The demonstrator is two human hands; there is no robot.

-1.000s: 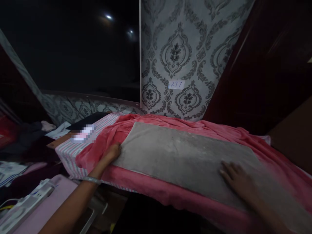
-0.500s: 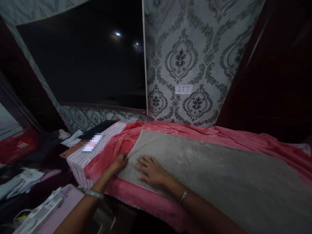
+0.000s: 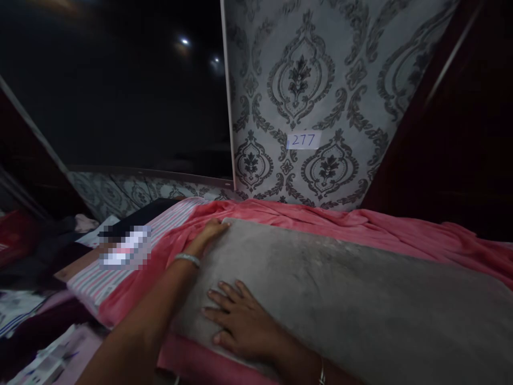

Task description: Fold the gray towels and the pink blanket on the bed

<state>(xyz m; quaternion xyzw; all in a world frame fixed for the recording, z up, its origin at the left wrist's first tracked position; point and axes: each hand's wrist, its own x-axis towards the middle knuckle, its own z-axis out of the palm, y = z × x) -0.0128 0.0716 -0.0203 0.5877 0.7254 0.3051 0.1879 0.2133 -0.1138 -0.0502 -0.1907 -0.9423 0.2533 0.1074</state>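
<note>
A grey plush cloth [image 3: 340, 299] lies spread over a rumpled pink blanket [image 3: 280, 208]. My left hand [image 3: 212, 232] is at the cloth's far left corner, its fingers closed over the edge. Flat on the cloth's near left part rests my right hand [image 3: 246, 323], fingers spread, holding nothing. The cloth looks mostly smooth, with a few faint darker marks near its middle. Its near right part runs out of the picture.
A striped cloth [image 3: 94, 280] shows under the blanket at left, with a blurred-out bright object [image 3: 126, 248] on it. Behind are a large dark screen [image 3: 132, 101] and patterned wall with a paper label [image 3: 303, 140]. Clothes [image 3: 20, 310] lie piled at lower left.
My left hand has moved from the cloth's left edge up to its far corner. My right hand lies nearer to me on the cloth. The view has come closer.
</note>
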